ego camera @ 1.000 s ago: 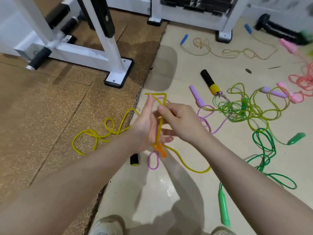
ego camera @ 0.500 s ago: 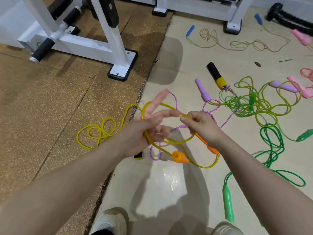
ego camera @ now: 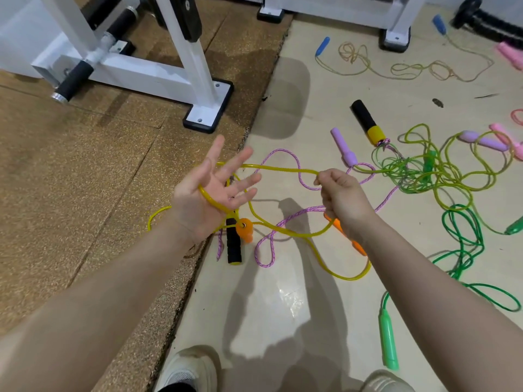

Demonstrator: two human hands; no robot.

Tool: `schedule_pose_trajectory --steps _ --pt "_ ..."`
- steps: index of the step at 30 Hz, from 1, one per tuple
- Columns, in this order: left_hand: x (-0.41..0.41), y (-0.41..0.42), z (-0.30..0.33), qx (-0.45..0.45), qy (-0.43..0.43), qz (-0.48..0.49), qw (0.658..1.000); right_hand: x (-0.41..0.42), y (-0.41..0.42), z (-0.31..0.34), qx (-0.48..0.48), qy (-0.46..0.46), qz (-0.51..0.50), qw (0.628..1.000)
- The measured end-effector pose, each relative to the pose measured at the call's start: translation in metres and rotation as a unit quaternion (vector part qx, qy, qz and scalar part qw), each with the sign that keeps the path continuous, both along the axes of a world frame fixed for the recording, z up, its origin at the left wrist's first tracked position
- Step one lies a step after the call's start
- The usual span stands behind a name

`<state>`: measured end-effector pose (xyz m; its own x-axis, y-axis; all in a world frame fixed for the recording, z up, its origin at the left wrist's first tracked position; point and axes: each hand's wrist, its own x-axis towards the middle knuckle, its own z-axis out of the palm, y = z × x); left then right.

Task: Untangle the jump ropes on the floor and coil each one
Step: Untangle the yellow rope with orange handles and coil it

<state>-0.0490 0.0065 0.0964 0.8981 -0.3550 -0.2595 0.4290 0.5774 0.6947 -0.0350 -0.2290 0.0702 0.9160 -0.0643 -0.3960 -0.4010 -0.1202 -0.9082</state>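
Observation:
A yellow jump rope (ego camera: 278,168) is looped around my left hand (ego camera: 210,193), whose palm faces up with fingers spread. My right hand (ego camera: 341,195) pinches the same rope about a hand's width to the right. One orange handle (ego camera: 244,228) hangs just below my left hand; the other orange handle (ego camera: 346,236) shows under my right wrist. More yellow rope trails onto the cork mat and floor. A purple braided rope (ego camera: 285,222) with black foam handles (ego camera: 233,241) lies beneath. A tangle of lime and green ropes (ego camera: 418,174) lies to the right.
A white gym frame (ego camera: 198,80) with a foot plate stands on the cork mat (ego camera: 70,179) at the left. A blue-handled rope (ego camera: 396,69) and pink handles (ego camera: 509,53) lie at the back right. A green handle (ego camera: 388,340) lies near my right shoe.
My left hand has opened flat with the yellow rope across its palm. My right hand has pulled the rope out to the right, widening the loop between the hands.

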Motion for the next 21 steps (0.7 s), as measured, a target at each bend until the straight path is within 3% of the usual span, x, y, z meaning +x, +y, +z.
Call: schedule_pose_trajectory --steps 4,9,15,18,21 --pt "-0.001 -0.006 0.005 -0.033 -0.027 -0.113 0.993 0.009 -0.005 -0.009 -0.129 -0.031 -0.079 0.988" --pt "-0.001 -0.008 0.005 -0.040 -0.057 -0.169 0.983 0.013 -0.015 -0.025 -0.184 -0.012 -0.171 0.968" --pt "0.003 0.007 0.000 -0.160 -0.042 -0.275 0.947 0.018 -0.049 -0.023 -0.123 0.033 -0.291 0.948" --pt "0.004 0.005 0.005 -0.180 0.002 -0.234 0.955 0.005 -0.058 -0.033 -0.309 0.009 -0.162 0.937" --pt "0.006 -0.003 0.008 -0.106 0.021 -0.092 0.990 -0.017 -0.047 -0.043 -0.469 0.016 0.061 0.881"
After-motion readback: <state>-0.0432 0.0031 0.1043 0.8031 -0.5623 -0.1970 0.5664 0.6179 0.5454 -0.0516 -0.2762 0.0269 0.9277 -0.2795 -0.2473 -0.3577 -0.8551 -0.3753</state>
